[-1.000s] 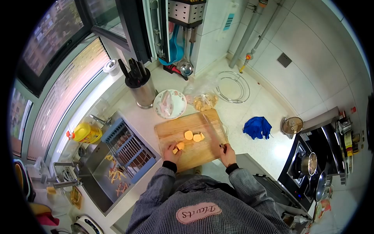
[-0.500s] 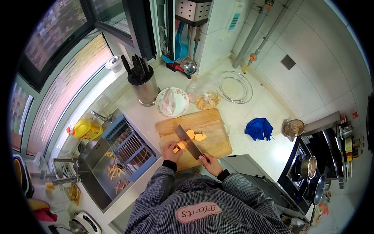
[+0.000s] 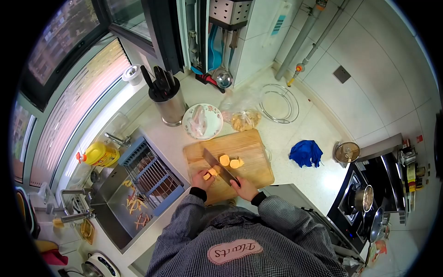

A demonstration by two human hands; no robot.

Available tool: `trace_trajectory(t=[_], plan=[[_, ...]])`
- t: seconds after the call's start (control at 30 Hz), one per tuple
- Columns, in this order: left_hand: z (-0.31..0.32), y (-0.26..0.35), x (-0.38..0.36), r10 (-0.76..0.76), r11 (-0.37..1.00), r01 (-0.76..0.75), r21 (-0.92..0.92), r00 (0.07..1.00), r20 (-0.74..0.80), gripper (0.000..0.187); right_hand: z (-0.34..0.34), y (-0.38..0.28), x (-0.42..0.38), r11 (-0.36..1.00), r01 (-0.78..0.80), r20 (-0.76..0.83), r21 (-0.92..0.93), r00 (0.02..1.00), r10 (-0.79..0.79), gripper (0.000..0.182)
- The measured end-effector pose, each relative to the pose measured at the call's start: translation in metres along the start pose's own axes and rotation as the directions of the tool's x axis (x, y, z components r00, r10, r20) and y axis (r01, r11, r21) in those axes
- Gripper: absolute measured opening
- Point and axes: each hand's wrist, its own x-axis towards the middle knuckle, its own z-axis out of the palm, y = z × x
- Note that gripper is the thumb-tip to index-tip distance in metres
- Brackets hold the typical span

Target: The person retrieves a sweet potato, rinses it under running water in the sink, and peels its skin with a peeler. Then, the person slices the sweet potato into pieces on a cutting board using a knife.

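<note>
My right hand (image 3: 245, 188) is closed round the handle of a broad kitchen knife (image 3: 213, 161). Its blade points up and left across the wooden cutting board (image 3: 258, 173). Left of the blade, my left hand (image 3: 201, 179) has its fingers curled on cut orange-yellow sweet potato pieces (image 3: 212, 172), right beside the steel. On the far side of the knife lie two thicker sweet potato chunks (image 3: 224, 160) with pale cut faces and a smaller bit next to them.
Behind the board stand a flowered plate (image 3: 213, 124) with a plastic bag, a bag of yellowish food (image 3: 247, 121) and a knife block (image 3: 168, 106). Peelings (image 3: 135, 203) lie in the sink (image 3: 110, 214) at left. A blue cloth (image 3: 306, 153) and a pot (image 3: 364, 198) on the stove are at right.
The knife and my right hand have shifted slightly left, and the blade shows narrower and stands more upright beside the pieces. My left hand stays on the pieces.
</note>
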Motion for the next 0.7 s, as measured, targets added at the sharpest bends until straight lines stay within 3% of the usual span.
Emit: trace_trajectory(t=[0.13, 0.23, 0.3, 0.37, 0.43, 0.5, 0.53, 0.57, 0.63, 0.67, 0.7], plan=[[-0.001, 0.004, -0.001, -0.005, 1.000, 0.005, 0.016, 1.000, 0.010, 0.041, 0.021, 0.012, 0.012, 0.992, -0.020, -0.050, -0.121, 0.999, 0.014, 0.034], [0.002, 0.006, -0.008, 0.072, 0.992, -0.071, 0.103, 0.997, -0.006, 0.040, 0.044, 0.014, 0.027, 0.992, -0.061, -0.107, -0.112, 0.993, 0.049, 0.037], [0.005, 0.000, -0.010, 0.040, 0.991, -0.044, -0.130, 0.999, -0.031, 0.039, 0.049, 0.019, 0.037, 0.995, -0.048, -0.124, -0.086, 0.992, 0.037, 0.038], [0.007, -0.006, -0.009, 0.038, 0.993, -0.041, -0.113, 0.999, -0.026, 0.040, 0.040, 0.032, 0.042, 0.995, 0.005, -0.074, 0.104, 0.997, 0.003, 0.037], [0.013, -0.015, -0.005, 0.037, 0.994, -0.039, -0.106, 0.999, -0.027, 0.040, 0.023, 0.026, 0.029, 0.990, 0.093, -0.073, 0.104, 0.994, -0.085, 0.037], [0.015, -0.025, -0.007, 0.002, 0.967, -0.007, -0.253, 1.000, -0.019, 0.044, 0.014, 0.021, 0.012, 0.961, 0.060, -0.125, 0.270, 0.992, -0.027, 0.035], [0.015, -0.027, -0.008, -0.002, 0.968, -0.003, -0.252, 1.000, -0.020, 0.044, 0.002, 0.018, 0.004, 0.976, 0.007, -0.175, 0.217, 0.984, 0.032, 0.034], [0.010, -0.020, -0.009, 0.000, 0.984, -0.002, -0.179, 1.000, -0.013, 0.047, -0.012, 0.012, -0.001, 0.976, 0.005, -0.172, 0.217, 0.985, 0.033, 0.034], [0.001, 0.004, -0.011, 0.002, 0.995, -0.002, -0.103, 1.000, 0.005, 0.049, -0.035, 0.011, -0.009, 0.987, -0.122, -0.316, 0.105, 0.937, 0.150, 0.027], [-0.002, 0.021, -0.009, 0.033, 0.994, -0.036, 0.105, 0.999, 0.032, 0.050, -0.037, 0.025, -0.010, 0.986, -0.127, -0.319, 0.107, 0.935, 0.156, 0.027], [0.000, 0.033, -0.006, 0.062, 0.949, -0.078, 0.306, 0.996, 0.063, 0.051, -0.037, 0.042, -0.006, 0.995, -0.097, -0.442, -0.024, 0.894, 0.076, 0.025]])
